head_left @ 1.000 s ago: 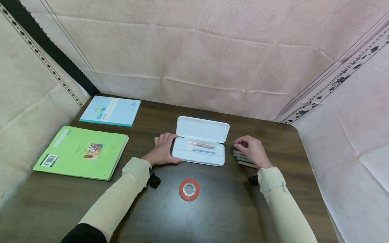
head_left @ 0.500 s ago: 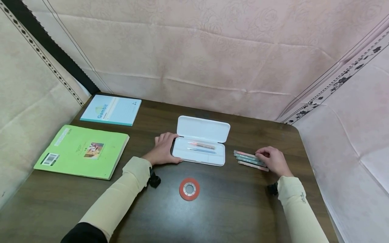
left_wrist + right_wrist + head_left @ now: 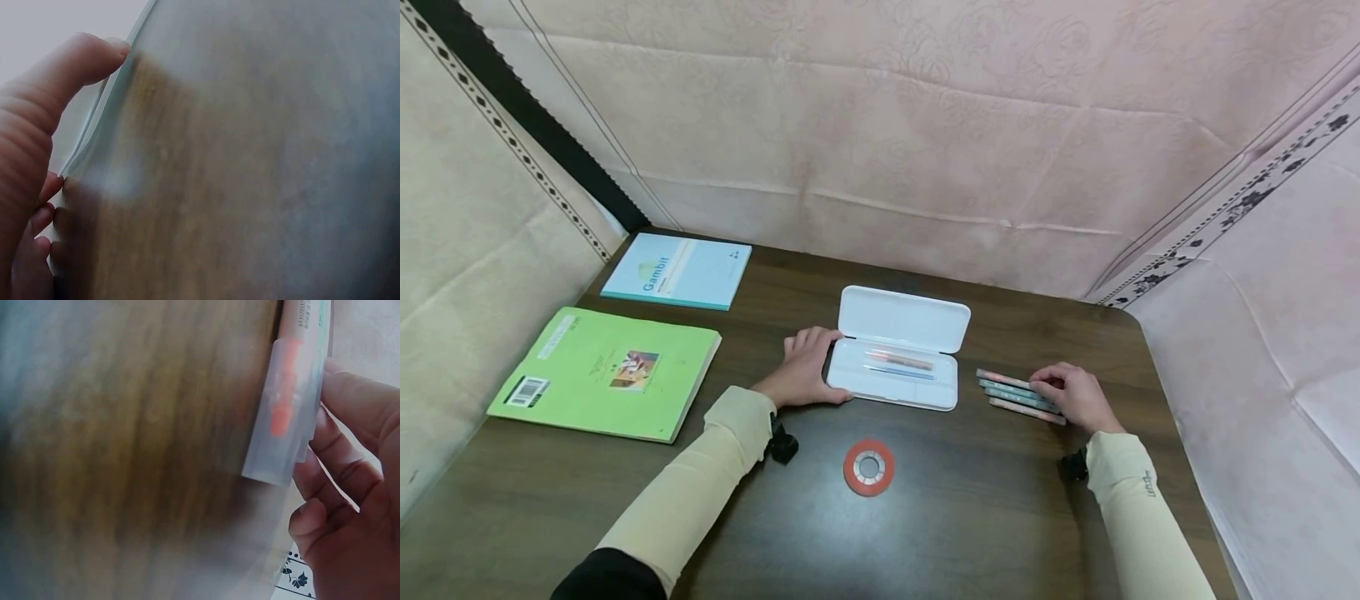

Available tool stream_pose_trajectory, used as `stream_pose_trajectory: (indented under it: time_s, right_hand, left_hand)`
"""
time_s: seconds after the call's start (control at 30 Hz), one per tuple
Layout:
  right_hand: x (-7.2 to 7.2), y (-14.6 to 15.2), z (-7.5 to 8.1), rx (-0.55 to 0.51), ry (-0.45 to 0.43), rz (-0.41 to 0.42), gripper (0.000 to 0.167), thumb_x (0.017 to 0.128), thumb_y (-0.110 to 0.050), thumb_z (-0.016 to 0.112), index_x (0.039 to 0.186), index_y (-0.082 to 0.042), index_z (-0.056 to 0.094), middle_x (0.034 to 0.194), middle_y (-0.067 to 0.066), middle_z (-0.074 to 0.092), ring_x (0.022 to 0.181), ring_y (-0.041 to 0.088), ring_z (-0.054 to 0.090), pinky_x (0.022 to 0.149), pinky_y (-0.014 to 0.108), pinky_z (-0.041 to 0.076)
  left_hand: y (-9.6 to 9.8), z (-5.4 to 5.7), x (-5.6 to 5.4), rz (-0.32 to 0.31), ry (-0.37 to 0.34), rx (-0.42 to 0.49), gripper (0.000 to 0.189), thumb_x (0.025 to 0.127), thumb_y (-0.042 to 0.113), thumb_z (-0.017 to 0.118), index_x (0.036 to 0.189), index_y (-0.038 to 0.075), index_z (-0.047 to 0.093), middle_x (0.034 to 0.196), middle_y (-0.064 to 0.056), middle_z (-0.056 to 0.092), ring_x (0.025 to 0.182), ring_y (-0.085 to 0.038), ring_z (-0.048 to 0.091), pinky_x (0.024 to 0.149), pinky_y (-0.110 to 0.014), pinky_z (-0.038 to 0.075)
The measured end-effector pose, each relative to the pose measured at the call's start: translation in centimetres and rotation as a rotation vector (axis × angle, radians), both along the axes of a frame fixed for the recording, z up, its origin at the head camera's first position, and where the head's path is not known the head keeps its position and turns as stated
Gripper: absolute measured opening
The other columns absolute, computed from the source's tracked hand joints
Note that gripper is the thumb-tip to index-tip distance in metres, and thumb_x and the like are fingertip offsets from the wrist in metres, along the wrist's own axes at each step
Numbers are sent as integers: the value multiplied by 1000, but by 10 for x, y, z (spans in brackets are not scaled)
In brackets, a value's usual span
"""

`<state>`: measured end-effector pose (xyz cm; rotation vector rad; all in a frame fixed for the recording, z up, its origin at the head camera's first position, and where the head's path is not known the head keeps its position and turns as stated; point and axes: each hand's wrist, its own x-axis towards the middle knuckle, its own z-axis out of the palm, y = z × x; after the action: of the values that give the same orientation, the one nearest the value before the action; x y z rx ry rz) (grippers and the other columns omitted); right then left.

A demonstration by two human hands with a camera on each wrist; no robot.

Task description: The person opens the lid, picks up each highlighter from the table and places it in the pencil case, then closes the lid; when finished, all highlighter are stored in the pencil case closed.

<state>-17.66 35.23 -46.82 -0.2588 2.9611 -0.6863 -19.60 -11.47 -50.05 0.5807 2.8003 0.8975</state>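
Note:
A white pencil case (image 3: 895, 390) lies with its lid raised on the table, a few slim pens (image 3: 901, 372) inside it. My left hand (image 3: 803, 368) grips its left end, thumb at the front edge and fingers toward the back; the left wrist view shows the thumb (image 3: 94, 59) on the case's rim. To the right of the case, several capped pens (image 3: 1011, 396), pink and teal, lie side by side. My right hand (image 3: 1071, 396) pinches one at their right end. Close up, a pen with an orange tip under a clear cap (image 3: 275, 425) sits beside the thumb and curled fingers.
A red-orange roll of tape (image 3: 868, 468) lies in front of the case. At the left are a green book (image 3: 602, 375) and, behind it, a light blue notebook (image 3: 677, 271). Pale patterned cloth (image 3: 887, 150) hangs around the table's back and sides.
My right hand has moved right, from over the pens' left ends to their right ends, uncovering them, then stayed there. My left hand keeps its hold on the case.

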Motion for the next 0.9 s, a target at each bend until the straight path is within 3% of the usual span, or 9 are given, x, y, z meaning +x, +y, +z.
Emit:
stream_pose_trajectory:
  time_s: [0.27, 0.43, 0.7, 0.9]
  right_hand:
    - [2, 0, 4, 0, 55, 9, 10, 93, -20, 68, 96, -12, 74, 102, 9, 69, 86, 22, 58, 78, 41, 45]
    - [2, -10, 18, -20, 137, 37, 9, 93, -18, 68, 95, -12, 75, 96, 8, 69, 84, 22, 60, 76, 42, 46]
    - [0, -44, 44, -59, 176, 100, 8, 93, -19, 69, 96, -15, 74, 93, 2, 67, 83, 19, 59, 74, 38, 47]
    - [-6, -80, 46, -90, 179, 157, 8, 91, -20, 71, 95, -14, 74, 91, 0, 66, 82, 17, 59, 74, 36, 48]
  left_hand:
    - [0, 0, 0, -6, 1, 7, 98, 69, 55, 81, 143, 11, 34, 137, -12, 41, 127, -31, 30, 95, -47, 20]
    - [-1, 0, 0, -1, 7, 4, 98, 68, 55, 82, 143, 11, 35, 137, -12, 41, 128, -31, 29, 95, -47, 20]
    - [0, -2, -1, 3, 3, 4, 99, 69, 56, 81, 143, 11, 35, 137, -11, 41, 128, -31, 29, 95, -47, 20]
    - [0, -2, -1, 3, 10, 11, 98, 69, 56, 81, 143, 11, 35, 137, -12, 41, 128, -31, 30, 96, -47, 20]
